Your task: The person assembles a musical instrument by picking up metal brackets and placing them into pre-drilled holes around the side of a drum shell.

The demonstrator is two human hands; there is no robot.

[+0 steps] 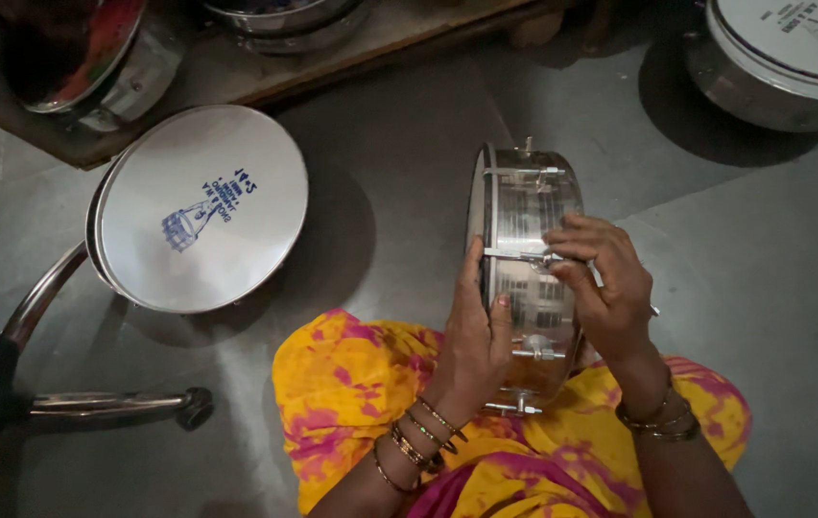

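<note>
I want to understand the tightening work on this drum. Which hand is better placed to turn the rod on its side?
Probably the right hand: its fingertips already pinch the rod across the side of the metal drum. The left hand grips the rim, steadying the drum on the lap.

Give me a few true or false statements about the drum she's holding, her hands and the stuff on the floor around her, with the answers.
1. The metal drum stands on its edge across the person's lap. True.
2. The left hand lies flat on the floor. False: it grips the drum's rim.
3. The right hand has its fingers at a tuning rod on the drum's shell. True.
4. A second drum with a white head and blue print lies to the left. True.
5. Both wrists are bare. False: both wear bangles.
</note>
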